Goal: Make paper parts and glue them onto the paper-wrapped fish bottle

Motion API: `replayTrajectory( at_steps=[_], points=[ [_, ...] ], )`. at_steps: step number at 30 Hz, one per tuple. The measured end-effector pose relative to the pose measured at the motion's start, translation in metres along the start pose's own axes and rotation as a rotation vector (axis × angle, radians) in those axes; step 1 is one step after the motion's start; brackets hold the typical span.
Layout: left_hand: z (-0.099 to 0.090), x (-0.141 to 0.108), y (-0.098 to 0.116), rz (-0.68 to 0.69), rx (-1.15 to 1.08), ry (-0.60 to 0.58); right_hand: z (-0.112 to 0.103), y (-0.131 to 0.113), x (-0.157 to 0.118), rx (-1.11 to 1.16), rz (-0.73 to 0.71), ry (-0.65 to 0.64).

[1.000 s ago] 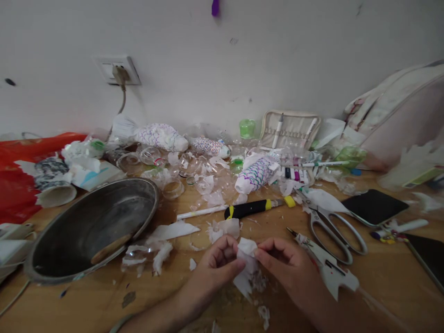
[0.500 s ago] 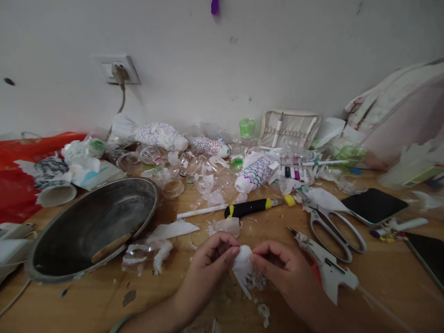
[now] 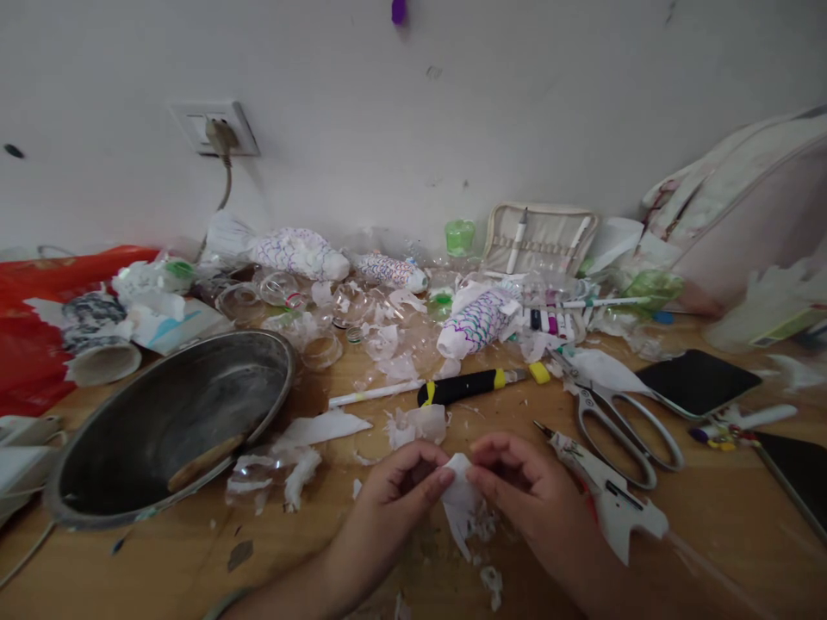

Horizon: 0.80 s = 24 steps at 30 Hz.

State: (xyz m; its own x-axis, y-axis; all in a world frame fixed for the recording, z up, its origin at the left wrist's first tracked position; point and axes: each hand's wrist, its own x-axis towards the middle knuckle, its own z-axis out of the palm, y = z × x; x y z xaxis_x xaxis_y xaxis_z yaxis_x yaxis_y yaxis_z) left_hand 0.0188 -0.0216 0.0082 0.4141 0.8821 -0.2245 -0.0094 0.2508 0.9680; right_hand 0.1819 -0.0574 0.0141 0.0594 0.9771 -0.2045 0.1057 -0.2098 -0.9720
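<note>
Between my two hands is a small piece of white paper (image 3: pixel 460 492), held over the front of the table. My left hand (image 3: pixel 404 491) pinches its left edge between thumb and fingers. On the opposite edge, the thumb and fingertips of my right hand (image 3: pixel 517 482) are closed. Part of the paper hangs down below the fingers, over some crumpled scraps. A white glue gun (image 3: pixel 611 499) lies just right of my right hand. Beyond my hands is a black and yellow utility knife (image 3: pixel 462 387) with its blade out.
A metal basin (image 3: pixel 168 422) stands at left. Scissors (image 3: pixel 620 422) and a dark phone (image 3: pixel 698 383) lie at right. Paper fish with drawn scales, one nearest (image 3: pixel 478 323), rest among plastic bottle pieces. A pen case (image 3: pixel 539 237) and backpack (image 3: pixel 743 207) are against the wall.
The white paper has shifted slightly to the right and turned a little in my fingers. Both hands keep their pinch; my right fingers have moved a bit on its edge.
</note>
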Motion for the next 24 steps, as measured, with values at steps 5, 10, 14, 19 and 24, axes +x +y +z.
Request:
replayTrajectory(
  at_steps=[5, 10, 14, 19, 24],
  points=[
    [-0.001, 0.001, -0.005, -0.025, -0.055, -0.060, -0.002, 0.000, 0.003, 0.043, 0.045, -0.071],
    [-0.003, 0.006, -0.017, -0.134, -0.326, -0.092, -0.001, -0.001, 0.005, 0.009, 0.016, -0.040],
    [0.001, 0.005, -0.012, -0.234, -0.567, -0.117, -0.002, 0.001, 0.007, -0.082, -0.139, -0.016],
    [0.003, 0.001, -0.003, -0.282, -0.638, -0.108, -0.005, 0.004, 0.007, -0.141, -0.431, -0.020],
    [-0.001, 0.004, -0.010, -0.218, -0.503, -0.075, -0.005, 0.002, 0.005, -0.199, -0.525, -0.024]
  ],
)
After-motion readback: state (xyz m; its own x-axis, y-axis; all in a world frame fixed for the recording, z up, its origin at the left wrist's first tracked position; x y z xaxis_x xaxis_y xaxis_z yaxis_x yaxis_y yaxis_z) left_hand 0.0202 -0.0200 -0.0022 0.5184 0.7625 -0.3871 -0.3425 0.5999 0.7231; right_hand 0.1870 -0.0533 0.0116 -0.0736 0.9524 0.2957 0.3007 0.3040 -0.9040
